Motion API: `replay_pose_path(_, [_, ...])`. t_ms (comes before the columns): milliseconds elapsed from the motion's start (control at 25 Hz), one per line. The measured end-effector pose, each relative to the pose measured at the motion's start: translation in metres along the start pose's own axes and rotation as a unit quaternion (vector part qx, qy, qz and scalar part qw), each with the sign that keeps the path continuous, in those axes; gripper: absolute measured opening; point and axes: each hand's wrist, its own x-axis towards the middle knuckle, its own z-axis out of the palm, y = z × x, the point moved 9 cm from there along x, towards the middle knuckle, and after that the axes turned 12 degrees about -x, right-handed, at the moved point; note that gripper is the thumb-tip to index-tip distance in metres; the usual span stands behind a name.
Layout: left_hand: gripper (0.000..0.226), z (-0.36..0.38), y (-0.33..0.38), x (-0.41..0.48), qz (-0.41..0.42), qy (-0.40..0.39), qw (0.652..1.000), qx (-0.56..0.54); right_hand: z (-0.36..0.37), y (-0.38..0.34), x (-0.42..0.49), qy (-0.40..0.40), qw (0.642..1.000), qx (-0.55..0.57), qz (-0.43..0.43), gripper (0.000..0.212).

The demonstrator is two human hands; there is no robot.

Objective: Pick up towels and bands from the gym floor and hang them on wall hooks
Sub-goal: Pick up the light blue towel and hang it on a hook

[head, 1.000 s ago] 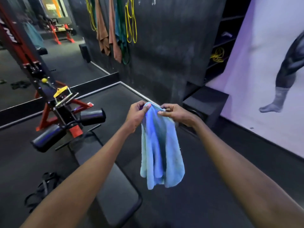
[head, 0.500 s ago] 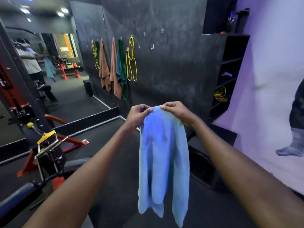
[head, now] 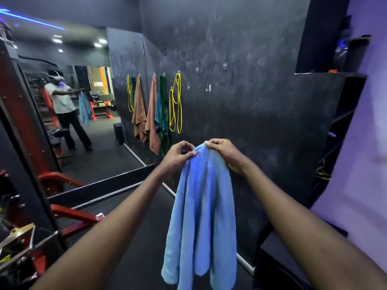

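Observation:
A light blue towel [head: 202, 216] hangs in long folds in front of me, held up by its top edge. My left hand [head: 178, 156] pinches the left part of that edge and my right hand [head: 225, 153] grips the right part, knuckles up. On the dark wall beyond, a yellow band [head: 177, 105], a green towel [head: 164, 114], a teal towel [head: 158, 114] and a brown towel [head: 152, 118] hang from hooks. Several bare clear hooks [head: 208, 87] sit to the right of the yellow band, above my hands.
A large mirror [head: 83, 122] on the left wall reflects a person holding the towel. Red and black gym equipment [head: 41, 227] crowds the lower left. Dark shelving [head: 339, 126] stands at the right, with a yellow band [head: 323, 174] on a low shelf.
The view has tilted up and drawn nearer the wall, so the hooks and hanging items now sit just above my hands. Both hands still hold the towel's top edge.

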Motion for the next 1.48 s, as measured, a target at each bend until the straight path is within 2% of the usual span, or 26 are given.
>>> replay_pose_path(160, [0.004,-0.028,-0.033,0.109,0.028,0.054,0.998,0.004,-0.014,0.038,0.126,-0.006,0.999,0.001,-0.037,0.019])
replay_pose_path(280, [0.004,-0.051,-0.051,0.191,0.043,0.085,0.995,-0.017,-0.022,0.055,0.214,-0.026,0.999,-0.003,-0.038,0.022])
replay_pose_path(480, [0.009,-0.114,-0.092,0.327,0.056,0.132,0.989,-0.036,-0.013,0.070,0.358,-0.046,0.996,-0.036,-0.060,0.003])
replay_pose_path(640, [0.008,-0.164,-0.134,0.433,0.061,0.106,0.992,-0.031,-0.018,0.088,0.481,0.018,0.998,-0.007,-0.067,0.010])
replay_pose_path(840, [0.006,-0.215,-0.181,0.561,0.062,0.050,0.997,-0.015,-0.017,0.109,0.617,0.060,0.998,0.020,-0.029,0.014])
replay_pose_path(960, [0.005,-0.240,-0.199,0.640,0.070,0.045,0.996,-0.023,-0.022,0.110,0.691,0.088,0.996,0.021,-0.028,0.017])
replay_pose_path(1080, [0.003,-0.262,-0.224,0.713,0.078,0.048,0.996,-0.018,-0.029,0.124,0.760,0.100,0.994,-0.002,-0.032,0.014])
replay_pose_path(1320, [0.014,-0.299,-0.271,0.845,0.085,0.051,0.995,-0.021,-0.053,0.153,0.899,0.156,0.984,-0.075,-0.049,0.007])
replay_pose_path(1480, [0.007,-0.316,-0.291,0.920,0.103,0.005,0.995,-0.010,-0.070,0.154,0.977,0.224,0.968,-0.103,-0.054,0.008])
